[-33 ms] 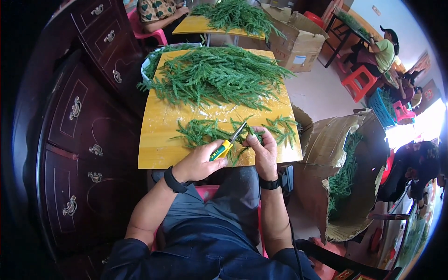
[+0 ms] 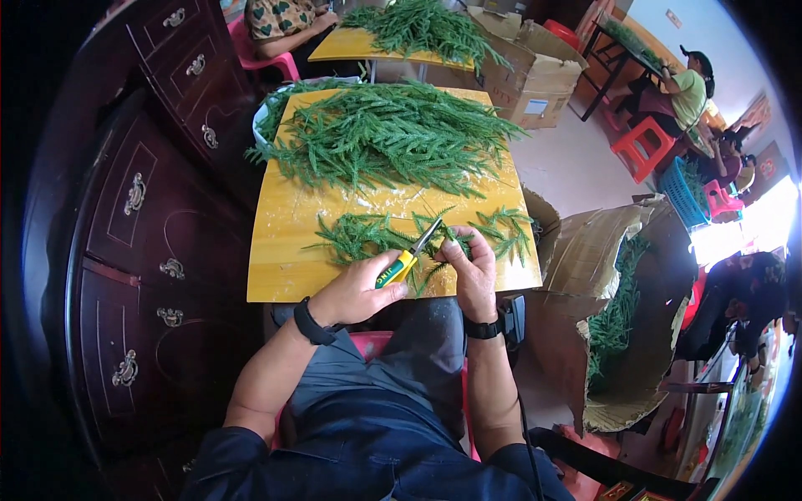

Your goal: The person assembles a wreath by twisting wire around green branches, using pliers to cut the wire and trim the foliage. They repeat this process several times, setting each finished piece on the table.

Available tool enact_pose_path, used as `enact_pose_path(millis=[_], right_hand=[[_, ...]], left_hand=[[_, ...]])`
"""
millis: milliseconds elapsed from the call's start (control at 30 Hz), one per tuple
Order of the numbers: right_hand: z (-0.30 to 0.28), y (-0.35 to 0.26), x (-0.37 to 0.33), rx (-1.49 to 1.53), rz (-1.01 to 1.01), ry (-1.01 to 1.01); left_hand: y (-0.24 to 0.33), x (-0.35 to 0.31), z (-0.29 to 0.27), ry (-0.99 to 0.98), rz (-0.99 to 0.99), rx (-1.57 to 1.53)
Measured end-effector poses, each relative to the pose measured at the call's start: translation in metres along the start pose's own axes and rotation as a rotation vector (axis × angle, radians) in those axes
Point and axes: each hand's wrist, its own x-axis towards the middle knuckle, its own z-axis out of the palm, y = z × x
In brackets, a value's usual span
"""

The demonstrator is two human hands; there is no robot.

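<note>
The left hand [image 2: 359,292] was wrapped around the yellow and green handles of a hand tool [image 2: 409,255], thumb laid along them, just above the near edge of a yellow table [image 2: 288,271]. The tool's metal tip slanted up and to the right, toward the right hand [image 2: 474,271]; whether it bit on anything could not be told. The right hand's thumb and forefinger were pinched together on a green sprig [image 2: 449,231], close beside that tip, with the other fingers curled. Both hands were over the near part of the table, right of the middle of its near edge.

A loose clump of sprigs [image 2: 355,238] lay on the table to the left of the tool's tip, and a smaller bunch [image 2: 507,234] lay near the right edge, toward the near right corner. A large pile of greenery [image 2: 393,138] covered the table toward its far edge, and pale crumbs were scattered on the bare wood in front of it. Off the right edge stood a torn cardboard box [image 2: 593,259] with more greenery [image 2: 616,309] inside. A dark cabinet [image 2: 221,284] stood off the left edge. Beyond the far edge, a co-worker [image 2: 280,25] sat at a second table [image 2: 334,46], which bore another heap of greenery [image 2: 418,29].
</note>
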Motion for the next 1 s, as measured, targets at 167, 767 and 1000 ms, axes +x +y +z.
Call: enact_pose_path(millis=[167, 767, 1000], right_hand=[[0.000, 0.002, 0.001, -0.015, -0.041, 0.029], [-0.004, 0.003, 0.000, -0.053, -0.065, 0.016], [0.003, -0.003, -0.002, -0.453, -0.162, -0.026]], left_hand=[[0.007, -0.001, -0.003, -0.044, -0.002, -0.022], [0.004, 0.005, -0.004, -0.101, -0.049, -0.076], [0.000, 0.015, -0.006, -0.055, -0.056, -0.051]])
